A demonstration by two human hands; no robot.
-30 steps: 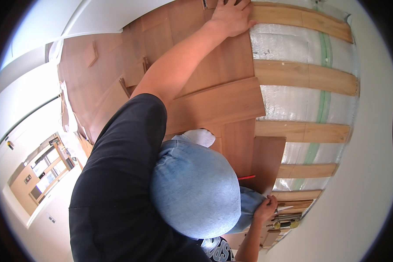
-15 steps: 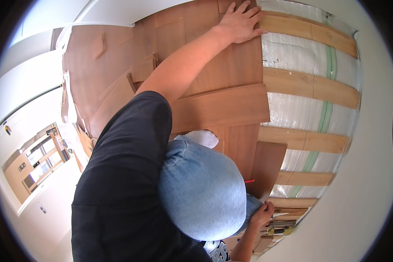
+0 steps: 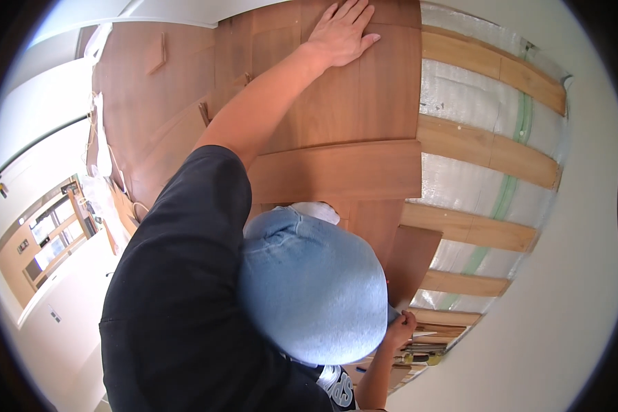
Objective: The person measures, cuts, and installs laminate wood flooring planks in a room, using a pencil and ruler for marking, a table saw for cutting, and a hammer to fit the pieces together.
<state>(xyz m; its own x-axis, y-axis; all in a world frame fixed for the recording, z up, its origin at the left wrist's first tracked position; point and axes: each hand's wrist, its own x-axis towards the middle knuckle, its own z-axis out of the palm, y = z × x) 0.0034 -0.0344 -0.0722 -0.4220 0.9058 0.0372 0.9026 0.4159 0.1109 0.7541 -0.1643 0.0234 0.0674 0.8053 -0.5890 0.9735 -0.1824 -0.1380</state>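
My left hand (image 3: pixel 342 34) lies flat, fingers spread, on the reddish-brown floorboards (image 3: pixel 381 96) close to the far wall. A loose brown board (image 3: pixel 340 172) rests across the laid boards, just beyond my bent denim knee and white sock. At the lower right, my right hand (image 3: pixel 399 331) is down beside my leg with its fingers curled. Whatever it might hold is too small to make out. Just beyond that hand, a shorter brown board (image 3: pixel 417 257) sits at an angle, partly over the wooden joists (image 3: pixel 477 226).
Silvery insulation (image 3: pixel 453 89) with green tape shows between the joists on the right, along a pale wall (image 3: pixel 584 275). Tools (image 3: pixel 422 357) and wood strips lie near my right hand. Small wood offcuts (image 3: pixel 204 113) are left of my left arm; plastic sheeting (image 3: pixel 103 137) lines the left side.
My left hand has shifted left, away from the boards' right edge, staying flat. The view has shifted slightly. The loose board and shorter board look much as before.
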